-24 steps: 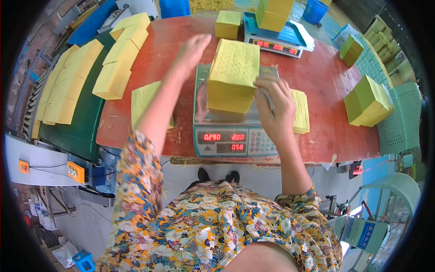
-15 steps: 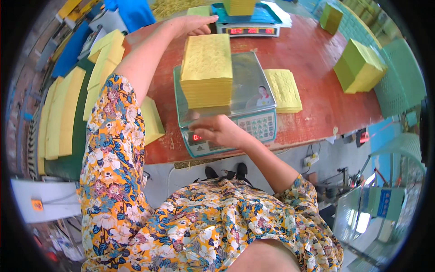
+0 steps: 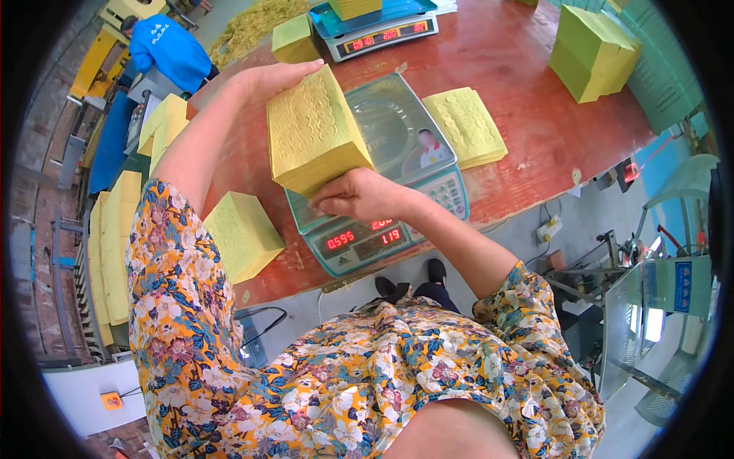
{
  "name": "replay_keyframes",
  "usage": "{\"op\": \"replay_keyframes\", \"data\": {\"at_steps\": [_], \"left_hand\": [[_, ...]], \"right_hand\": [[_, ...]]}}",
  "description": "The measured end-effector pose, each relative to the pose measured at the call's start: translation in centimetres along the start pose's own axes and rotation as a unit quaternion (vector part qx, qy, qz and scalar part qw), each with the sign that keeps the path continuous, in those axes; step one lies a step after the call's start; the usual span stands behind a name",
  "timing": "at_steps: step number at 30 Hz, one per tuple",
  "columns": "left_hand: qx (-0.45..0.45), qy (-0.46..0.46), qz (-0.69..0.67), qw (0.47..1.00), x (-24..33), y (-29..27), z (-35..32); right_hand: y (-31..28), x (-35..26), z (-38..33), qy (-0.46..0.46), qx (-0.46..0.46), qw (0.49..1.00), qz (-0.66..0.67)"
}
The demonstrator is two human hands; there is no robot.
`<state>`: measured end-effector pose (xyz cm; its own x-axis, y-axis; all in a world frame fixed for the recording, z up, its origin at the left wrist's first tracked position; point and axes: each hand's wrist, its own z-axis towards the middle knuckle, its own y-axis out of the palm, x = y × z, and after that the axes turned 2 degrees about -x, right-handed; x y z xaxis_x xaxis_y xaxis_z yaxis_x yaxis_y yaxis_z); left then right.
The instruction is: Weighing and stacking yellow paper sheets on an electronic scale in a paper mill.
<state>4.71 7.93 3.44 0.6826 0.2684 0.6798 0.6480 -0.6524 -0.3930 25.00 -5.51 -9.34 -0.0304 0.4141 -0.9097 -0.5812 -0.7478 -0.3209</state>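
A thick stack of yellow embossed paper (image 3: 313, 126) is between my two hands, tilted, over the left part of the digital scale (image 3: 382, 115). My left hand (image 3: 287, 76) presses against its far end, palm and fingers along that edge. At the near end, my right hand (image 3: 359, 195) grips the lower edge, fingers curled partly under it. The scale's metal pan shows bare to the right of the stack, and red digits glow on its near panel. Whether the stack still touches the pan I cannot tell.
A thin yellow paper pile (image 3: 466, 126) lies right of the scale. Taller stacks stand at the left edge (image 3: 241, 237) and far right (image 3: 592, 53) of the red table (image 3: 527, 115). A second scale (image 3: 382, 34) carries a stack. Beyond the table, a person in blue (image 3: 168, 50) bends over.
Both hands have closed on the paper stack; it has shifted left and turned on the scale. The view has also swung, bringing the person in blue further into sight.
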Motion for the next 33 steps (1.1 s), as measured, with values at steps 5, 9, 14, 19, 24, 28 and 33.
{"op": "replay_keyframes", "data": {"at_steps": [5,9,14,19,24,28,33], "left_hand": [[0.039,-0.048,0.06,0.996,2.0,1.5,0.3],[0.046,-0.065,0.077,0.994,1.1,0.7,-0.7],[0.068,-0.048,-0.002,0.997,-0.4,-0.9,0.2],[0.061,-0.086,0.016,0.994,-0.8,-3.7,0.4],[0.109,-0.02,-0.074,0.991,-1.0,-1.2,1.7],[0.137,-0.084,-0.11,0.981,-1.3,-0.6,1.2],[0.157,-0.119,-0.13,0.972,-1.0,-0.4,0.3]], "right_hand": [[-1.4,0.7,-0.4,0.024,-0.016,1.0,-0.004],[-1.1,0.8,0.1,0.007,-0.027,0.999,0.023],[-0.9,-0.8,-0.5,-0.032,-0.043,0.998,-0.039],[-2.3,-1.1,-2.5,-0.064,0.029,0.989,-0.128],[-2.2,0.4,-2.7,-0.086,0.056,0.969,-0.223],[-2.0,1.0,-2.9,-0.131,0.095,0.966,-0.2],[-1.9,1.5,-2.6,-0.155,0.109,0.968,-0.166]]}}
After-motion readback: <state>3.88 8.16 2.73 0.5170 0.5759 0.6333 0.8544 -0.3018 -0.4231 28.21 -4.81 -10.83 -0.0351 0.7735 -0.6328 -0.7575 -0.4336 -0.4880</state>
